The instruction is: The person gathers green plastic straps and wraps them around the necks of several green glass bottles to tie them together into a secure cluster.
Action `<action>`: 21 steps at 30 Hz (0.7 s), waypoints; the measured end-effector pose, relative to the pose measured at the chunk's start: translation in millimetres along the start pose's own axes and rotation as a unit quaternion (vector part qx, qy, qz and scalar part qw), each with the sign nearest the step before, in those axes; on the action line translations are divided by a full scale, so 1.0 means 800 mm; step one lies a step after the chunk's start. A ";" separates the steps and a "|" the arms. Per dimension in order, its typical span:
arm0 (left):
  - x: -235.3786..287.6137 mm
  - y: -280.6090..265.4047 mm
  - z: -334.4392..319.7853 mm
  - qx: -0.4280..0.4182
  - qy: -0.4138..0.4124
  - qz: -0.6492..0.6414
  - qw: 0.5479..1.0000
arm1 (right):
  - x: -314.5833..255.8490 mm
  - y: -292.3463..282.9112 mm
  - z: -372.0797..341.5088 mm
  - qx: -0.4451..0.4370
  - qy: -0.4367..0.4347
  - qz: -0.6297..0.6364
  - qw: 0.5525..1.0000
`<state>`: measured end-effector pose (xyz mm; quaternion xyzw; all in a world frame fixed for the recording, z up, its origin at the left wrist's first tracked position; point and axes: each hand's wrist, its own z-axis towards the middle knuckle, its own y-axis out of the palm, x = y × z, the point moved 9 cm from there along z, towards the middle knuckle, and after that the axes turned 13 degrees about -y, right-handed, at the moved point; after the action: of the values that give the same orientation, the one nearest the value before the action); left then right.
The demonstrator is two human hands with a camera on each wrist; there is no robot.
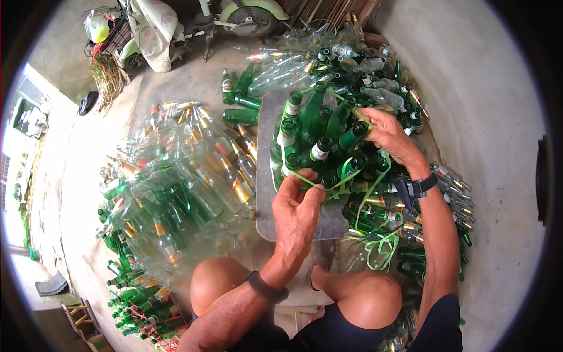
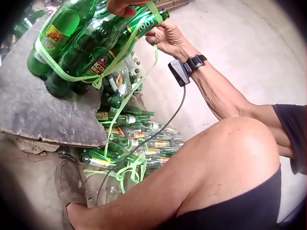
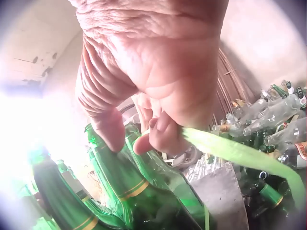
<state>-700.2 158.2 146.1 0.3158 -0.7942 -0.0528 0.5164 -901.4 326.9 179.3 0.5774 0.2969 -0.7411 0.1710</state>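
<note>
A cluster of upright green beer bottles (image 1: 319, 151) stands on a dark grey board (image 1: 267, 214). Light green plastic strapping (image 1: 336, 189) runs round the bottles low down and loops about their necks. At the near side of the cluster, my left hand (image 1: 298, 206) pinches the strapping between thumb and fingers. My right hand (image 1: 387, 134) is at the cluster's right edge, beside the bottle necks. In the right wrist view its curled fingers (image 3: 165, 136) grip a flat length of strapping (image 3: 240, 153), which trails off to the right.
Clear glass bottles (image 1: 193, 164) lie heaped at left, with more bottles (image 1: 363, 70) behind and right of the board. Loose strapping (image 1: 382, 249) hangs and tangles by the right knee (image 1: 375, 299). A wall (image 1: 498, 146) stands at right; a motorbike wheel (image 1: 252, 20) is at the back.
</note>
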 end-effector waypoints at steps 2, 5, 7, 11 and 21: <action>-0.001 -0.001 0.000 -0.002 0.000 -0.001 1.000 | 0.006 -0.005 -0.006 -0.015 0.001 0.016 1.000; -0.002 0.001 0.001 -0.001 0.001 -0.004 1.000 | 0.014 -0.006 -0.011 -0.026 0.011 0.011 1.000; -0.002 0.002 0.000 0.002 0.001 -0.007 1.000 | 0.018 -0.007 -0.009 -0.015 -0.006 -0.007 1.000; 0.001 0.006 -0.004 0.014 -0.001 0.048 0.999 | 0.013 -0.009 -0.007 0.011 -0.042 -0.072 0.996; 0.003 0.008 -0.003 0.018 0.011 0.174 0.984 | -0.011 -0.006 -0.009 0.036 -0.170 -0.258 0.951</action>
<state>-701.4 162.5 151.5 0.1822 -0.8325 0.0557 0.5203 -896.2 334.4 187.4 0.3527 0.3754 -0.8571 0.0012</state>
